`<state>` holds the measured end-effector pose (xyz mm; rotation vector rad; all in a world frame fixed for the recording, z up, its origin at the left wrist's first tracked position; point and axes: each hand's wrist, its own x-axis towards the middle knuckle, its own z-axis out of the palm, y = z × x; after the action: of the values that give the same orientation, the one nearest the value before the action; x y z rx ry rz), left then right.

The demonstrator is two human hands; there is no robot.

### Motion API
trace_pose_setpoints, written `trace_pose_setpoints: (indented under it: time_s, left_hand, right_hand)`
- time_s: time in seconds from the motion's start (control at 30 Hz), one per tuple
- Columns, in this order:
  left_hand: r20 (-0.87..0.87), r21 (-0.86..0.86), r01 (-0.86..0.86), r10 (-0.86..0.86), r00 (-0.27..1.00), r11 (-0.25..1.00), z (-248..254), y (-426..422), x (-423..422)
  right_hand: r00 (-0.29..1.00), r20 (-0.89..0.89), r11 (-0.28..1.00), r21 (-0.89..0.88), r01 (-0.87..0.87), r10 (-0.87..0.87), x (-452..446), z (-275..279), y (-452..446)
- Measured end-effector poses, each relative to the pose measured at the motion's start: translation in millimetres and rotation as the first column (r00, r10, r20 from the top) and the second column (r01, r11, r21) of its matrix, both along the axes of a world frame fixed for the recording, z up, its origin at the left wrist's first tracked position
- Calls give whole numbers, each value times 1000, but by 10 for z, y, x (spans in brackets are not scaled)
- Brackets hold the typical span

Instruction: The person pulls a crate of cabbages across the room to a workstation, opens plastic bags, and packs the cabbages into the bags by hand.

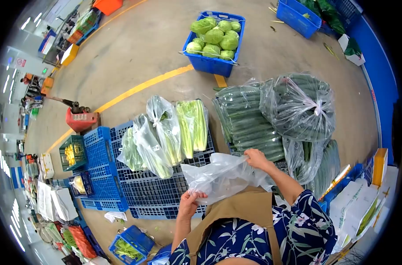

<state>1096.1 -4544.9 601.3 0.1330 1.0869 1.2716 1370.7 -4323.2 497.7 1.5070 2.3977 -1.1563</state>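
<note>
Between my two hands a clear plastic bag (216, 179) is stretched out in front of my apron, and no contents show in it. My left hand (191, 201) pinches its lower left edge. Up at its right end, my right hand (256, 159) grips the plastic with closed fingers. Just beyond the bag, bagged bunches of leafy greens (159, 134) and celery-like stalks (193, 128) lie on a blue pallet (141, 194). To the right of my right hand are stacked bags of cucumbers (249, 119), one large knotted bag (300, 108) on top.
A blue crate of cabbages (212, 66) stands on the floor ahead. A red pallet jack (81, 119) is at the left. Below the pallet sits a blue bin (132, 245) with green trimmings. White boxes (355, 207) crowd the right side near a blue wall panel (377, 79).
</note>
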Motion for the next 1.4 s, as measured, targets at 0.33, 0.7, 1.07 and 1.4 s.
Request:
trace_pose_setpoints:
  time_s: [0.33,0.7,1.07,1.4]
  left_hand:
    - [131,-217,-82,112,985,973,49,-65,-221]
    - [163,-168,-408,434,886,897,-78,551,-606]
    - [-60,-429,-477,503,862,767,-118,2985,-1367]
    - [-37,-516,-545,619,784,660,-421,4306,-1603]
  right_hand:
    - [991,-102,975,-194,-104,86,-223,162,504]
    - [750,-500,820,-565,97,-433,-429,168,1575]
    - [777,-516,907,4,422,-360,-1961,-1219,5377]
    - [598,-531,754,-128,644,-601,-3174,-1714,8498]
